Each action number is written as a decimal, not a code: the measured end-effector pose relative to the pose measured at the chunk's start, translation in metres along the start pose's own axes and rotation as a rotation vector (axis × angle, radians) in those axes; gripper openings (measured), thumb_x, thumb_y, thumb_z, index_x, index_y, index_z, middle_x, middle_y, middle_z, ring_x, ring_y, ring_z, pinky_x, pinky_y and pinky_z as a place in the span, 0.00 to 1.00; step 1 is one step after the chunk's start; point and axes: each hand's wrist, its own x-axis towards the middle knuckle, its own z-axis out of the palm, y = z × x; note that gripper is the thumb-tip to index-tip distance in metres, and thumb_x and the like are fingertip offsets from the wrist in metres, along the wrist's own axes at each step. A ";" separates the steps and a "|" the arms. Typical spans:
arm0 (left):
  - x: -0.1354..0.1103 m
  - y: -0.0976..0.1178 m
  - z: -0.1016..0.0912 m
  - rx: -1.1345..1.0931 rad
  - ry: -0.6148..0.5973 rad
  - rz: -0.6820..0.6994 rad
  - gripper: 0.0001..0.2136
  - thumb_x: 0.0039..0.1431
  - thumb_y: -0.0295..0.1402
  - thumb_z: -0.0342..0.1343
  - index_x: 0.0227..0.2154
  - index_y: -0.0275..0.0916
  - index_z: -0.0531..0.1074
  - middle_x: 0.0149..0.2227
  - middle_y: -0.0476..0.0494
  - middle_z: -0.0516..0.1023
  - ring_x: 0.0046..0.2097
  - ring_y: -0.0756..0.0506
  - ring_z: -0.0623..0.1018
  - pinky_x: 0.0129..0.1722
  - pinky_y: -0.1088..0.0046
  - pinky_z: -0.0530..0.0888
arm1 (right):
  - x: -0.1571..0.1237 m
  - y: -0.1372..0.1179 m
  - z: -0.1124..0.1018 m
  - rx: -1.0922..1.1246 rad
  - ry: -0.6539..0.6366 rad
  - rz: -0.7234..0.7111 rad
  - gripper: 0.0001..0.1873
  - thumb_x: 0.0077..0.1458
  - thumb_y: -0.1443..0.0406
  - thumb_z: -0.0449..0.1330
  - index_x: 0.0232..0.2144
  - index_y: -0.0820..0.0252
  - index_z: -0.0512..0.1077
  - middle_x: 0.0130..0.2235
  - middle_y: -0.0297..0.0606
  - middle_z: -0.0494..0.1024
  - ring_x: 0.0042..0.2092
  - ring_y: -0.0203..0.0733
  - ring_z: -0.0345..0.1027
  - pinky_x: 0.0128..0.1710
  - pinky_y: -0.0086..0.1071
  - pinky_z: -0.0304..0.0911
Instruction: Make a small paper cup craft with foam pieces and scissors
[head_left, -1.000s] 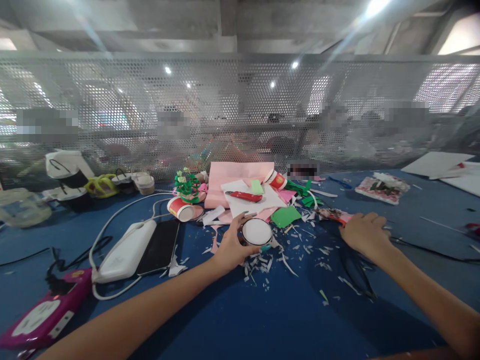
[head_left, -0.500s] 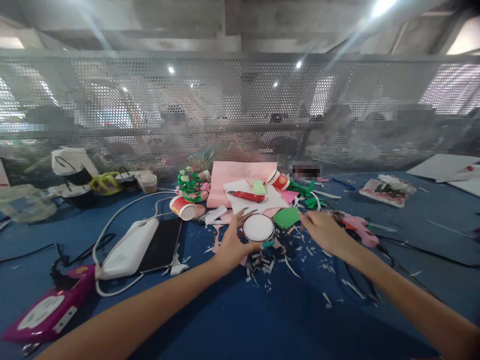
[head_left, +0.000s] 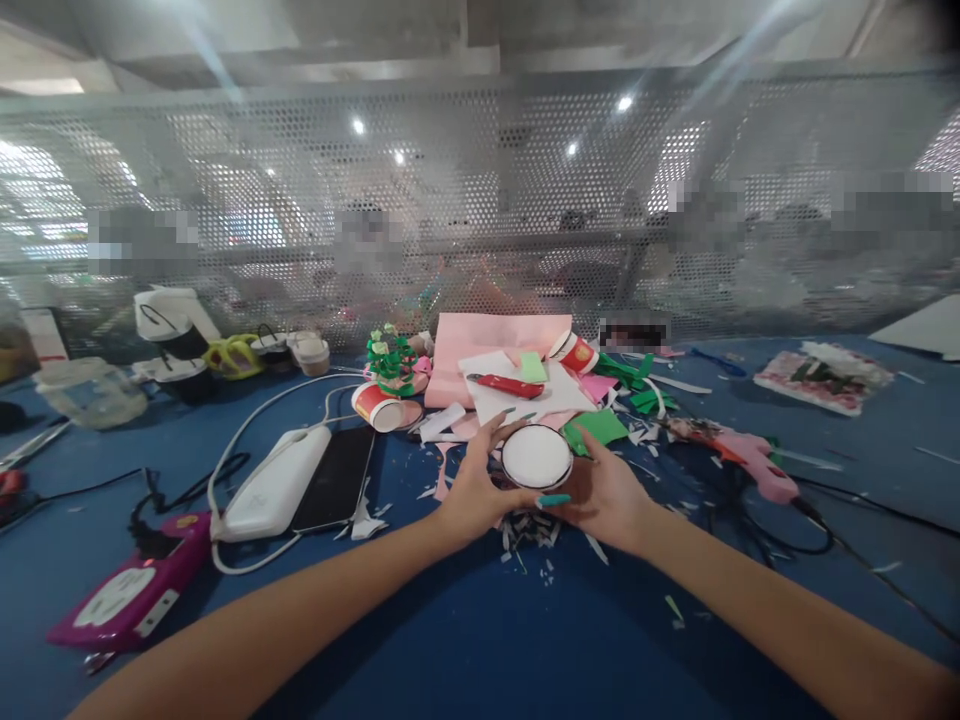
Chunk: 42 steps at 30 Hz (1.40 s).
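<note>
A round white piece with a thin dark rim [head_left: 537, 456] is held just above the blue table, its flat white face turned up; I cannot tell what it is part of. My left hand [head_left: 480, 480] curls round its left side, with the thumb and its teal nail along the front edge. On the opposite side my right hand [head_left: 607, 490] closes against it, some of its fingers hidden. White paper scraps [head_left: 534, 528] lie below. Behind it are a white sheet [head_left: 491, 403], a red utility knife [head_left: 510, 385] and a green paper piece [head_left: 600, 430].
To the left lie a black phone [head_left: 335, 480], a white power bank [head_left: 277, 485] and a purple power strip [head_left: 139, 590]. A pink glue gun [head_left: 757, 465] with its cable is at right. Red paper cups [head_left: 574, 352] and a green paper plant [head_left: 390, 360] stand behind.
My right hand has come left from beside the green paper and now grips the round piece's right side. My left hand still holds it. The view has shifted slightly.
</note>
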 end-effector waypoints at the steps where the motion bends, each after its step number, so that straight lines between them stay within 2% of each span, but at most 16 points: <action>1: 0.000 0.000 0.000 0.006 -0.011 0.001 0.45 0.38 0.35 0.70 0.59 0.41 0.51 0.60 0.31 0.61 0.62 0.36 0.61 0.60 0.51 0.58 | -0.001 -0.002 -0.001 0.012 -0.022 0.014 0.29 0.63 0.51 0.38 0.49 0.66 0.66 0.41 0.51 0.78 0.42 0.48 0.74 0.39 0.42 0.69; 7: 0.000 0.002 -0.001 0.169 -0.090 -0.029 0.48 0.37 0.38 0.70 0.61 0.44 0.49 0.61 0.33 0.60 0.62 0.33 0.59 0.59 0.48 0.59 | 0.001 -0.006 -0.009 -0.050 -0.175 0.021 0.28 0.62 0.51 0.35 0.46 0.61 0.66 0.44 0.45 0.77 0.47 0.48 0.71 0.45 0.50 0.65; 12: -0.002 -0.003 -0.001 0.207 -0.125 -0.048 0.50 0.37 0.39 0.70 0.63 0.44 0.47 0.62 0.31 0.57 0.63 0.33 0.58 0.57 0.49 0.62 | -0.004 -0.009 -0.008 -0.173 -0.213 -0.077 0.25 0.63 0.60 0.33 0.44 0.62 0.67 0.36 0.38 0.79 0.45 0.41 0.70 0.47 0.52 0.60; 16: -0.002 -0.002 -0.003 0.207 -0.140 -0.036 0.52 0.34 0.38 0.71 0.63 0.45 0.48 0.64 0.32 0.53 0.63 0.32 0.56 0.57 0.49 0.62 | -0.008 -0.012 -0.008 -0.172 -0.233 -0.109 0.25 0.61 0.61 0.34 0.44 0.62 0.68 0.37 0.38 0.79 0.48 0.41 0.69 0.50 0.50 0.59; 18: 0.003 0.002 -0.008 0.211 -0.092 -0.007 0.50 0.32 0.37 0.71 0.61 0.43 0.52 0.64 0.34 0.53 0.64 0.33 0.54 0.61 0.50 0.57 | -0.008 -0.013 -0.009 -0.143 -0.243 -0.096 0.24 0.61 0.59 0.37 0.45 0.61 0.68 0.40 0.41 0.78 0.49 0.44 0.69 0.51 0.51 0.59; 20: 0.012 0.007 -0.016 0.189 0.018 0.017 0.40 0.40 0.37 0.68 0.57 0.41 0.58 0.61 0.36 0.58 0.63 0.35 0.56 0.62 0.53 0.54 | -0.009 -0.016 -0.011 -0.115 -0.252 -0.097 0.23 0.61 0.57 0.39 0.45 0.60 0.68 0.43 0.44 0.77 0.51 0.46 0.68 0.52 0.51 0.58; 22: 0.023 0.013 -0.028 0.170 0.177 0.012 0.24 0.52 0.37 0.58 0.52 0.39 0.62 0.55 0.37 0.65 0.58 0.39 0.65 0.57 0.56 0.63 | -0.009 -0.019 -0.013 -0.087 -0.257 -0.136 0.22 0.61 0.57 0.40 0.45 0.59 0.68 0.46 0.45 0.76 0.53 0.48 0.67 0.53 0.52 0.58; 24: 0.034 0.019 -0.043 0.264 0.274 0.006 0.21 0.52 0.35 0.57 0.48 0.38 0.62 0.50 0.37 0.67 0.49 0.42 0.71 0.48 0.59 0.70 | -0.009 -0.022 -0.016 -0.053 -0.260 -0.179 0.21 0.61 0.57 0.40 0.46 0.57 0.67 0.48 0.45 0.75 0.54 0.50 0.65 0.52 0.54 0.57; 26: 0.041 0.020 -0.058 0.417 0.285 0.000 0.20 0.48 0.31 0.58 0.46 0.39 0.63 0.46 0.38 0.69 0.44 0.43 0.73 0.44 0.59 0.72 | -0.008 -0.023 -0.018 -0.022 -0.258 -0.185 0.20 0.61 0.57 0.41 0.47 0.56 0.66 0.50 0.45 0.74 0.55 0.51 0.64 0.52 0.56 0.57; 29: 0.040 0.013 -0.071 0.748 0.133 0.026 0.19 0.41 0.27 0.61 0.41 0.39 0.68 0.43 0.38 0.72 0.48 0.35 0.71 0.51 0.53 0.66 | -0.007 -0.021 -0.020 0.021 -0.251 -0.176 0.19 0.61 0.57 0.41 0.47 0.54 0.66 0.50 0.42 0.74 0.54 0.50 0.65 0.52 0.55 0.57; 32: 0.033 -0.003 -0.071 0.930 -0.055 0.047 0.24 0.42 0.29 0.62 0.47 0.40 0.68 0.48 0.34 0.72 0.53 0.31 0.69 0.52 0.52 0.65 | -0.007 -0.017 -0.018 0.018 -0.242 -0.189 0.22 0.62 0.56 0.38 0.47 0.56 0.66 0.48 0.44 0.75 0.53 0.50 0.66 0.51 0.55 0.58; 34: 0.030 -0.013 -0.069 1.010 -0.092 0.045 0.24 0.48 0.30 0.58 0.51 0.38 0.67 0.48 0.32 0.73 0.52 0.31 0.71 0.51 0.52 0.66 | -0.007 -0.016 -0.016 0.014 -0.225 -0.182 0.25 0.62 0.53 0.36 0.47 0.58 0.66 0.48 0.46 0.75 0.52 0.51 0.67 0.51 0.56 0.59; 37: 0.030 -0.017 -0.068 1.136 -0.125 0.018 0.21 0.52 0.22 0.50 0.50 0.37 0.69 0.41 0.32 0.77 0.45 0.34 0.75 0.46 0.56 0.69 | -0.007 -0.015 -0.015 0.041 -0.195 -0.154 0.28 0.62 0.50 0.36 0.48 0.58 0.66 0.51 0.46 0.73 0.51 0.53 0.67 0.51 0.56 0.58; 40: 0.034 -0.008 -0.071 1.205 -0.128 0.029 0.23 0.51 0.17 0.46 0.50 0.37 0.70 0.43 0.34 0.77 0.44 0.38 0.76 0.44 0.62 0.70 | -0.007 -0.016 -0.016 0.056 -0.182 -0.137 0.26 0.61 0.50 0.38 0.50 0.56 0.65 0.53 0.45 0.71 0.52 0.53 0.67 0.52 0.56 0.57; 42: 0.037 0.000 -0.071 1.198 -0.098 0.040 0.21 0.56 0.20 0.43 0.51 0.36 0.68 0.46 0.35 0.77 0.44 0.40 0.77 0.45 0.63 0.70 | -0.007 -0.017 -0.017 0.050 -0.189 -0.134 0.26 0.62 0.51 0.39 0.51 0.56 0.64 0.55 0.46 0.70 0.53 0.53 0.66 0.53 0.56 0.56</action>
